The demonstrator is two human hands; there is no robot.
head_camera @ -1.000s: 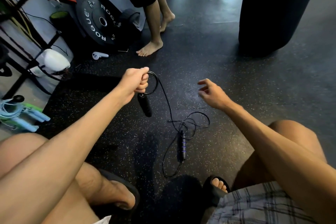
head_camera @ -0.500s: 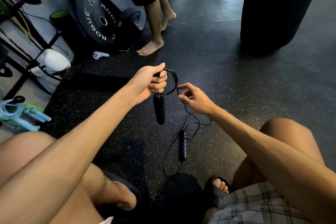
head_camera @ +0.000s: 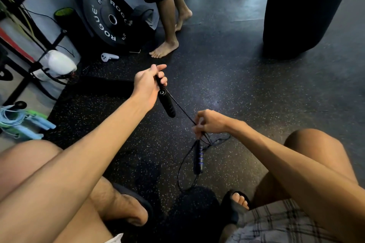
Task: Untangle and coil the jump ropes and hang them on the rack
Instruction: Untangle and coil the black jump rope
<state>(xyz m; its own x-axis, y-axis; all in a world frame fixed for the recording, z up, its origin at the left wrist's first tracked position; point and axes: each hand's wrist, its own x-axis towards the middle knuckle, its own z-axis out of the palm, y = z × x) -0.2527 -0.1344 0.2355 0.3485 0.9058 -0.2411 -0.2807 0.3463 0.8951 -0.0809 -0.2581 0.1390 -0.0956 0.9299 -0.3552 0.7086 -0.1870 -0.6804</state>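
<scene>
My left hand (head_camera: 148, 85) grips the upper end of a black jump rope handle (head_camera: 167, 104), which hangs down from the fist. The thin black cord (head_camera: 182, 112) runs taut from that handle down to my right hand (head_camera: 209, 123), whose fingers pinch it. Below the right hand the cord lies in tangled loops (head_camera: 187, 175) on the floor around the second handle (head_camera: 198, 159), black with blue rings. A coiled light blue jump rope (head_camera: 17, 122) with blue and green handles hangs at the far left on the black rack (head_camera: 29, 65).
A black weight plate (head_camera: 107, 17) leans by the rack, with a white controller (head_camera: 108, 57) on the floor near it. Another person's bare legs (head_camera: 167, 31) stand behind the plate. A black punching bag (head_camera: 302, 8) hangs at the right. My sandalled feet sit near the bottom edge.
My right hand took hold of the cord near the left hand and slid down and right along it, pulling it straight. The left hand lifted the handle slightly.
</scene>
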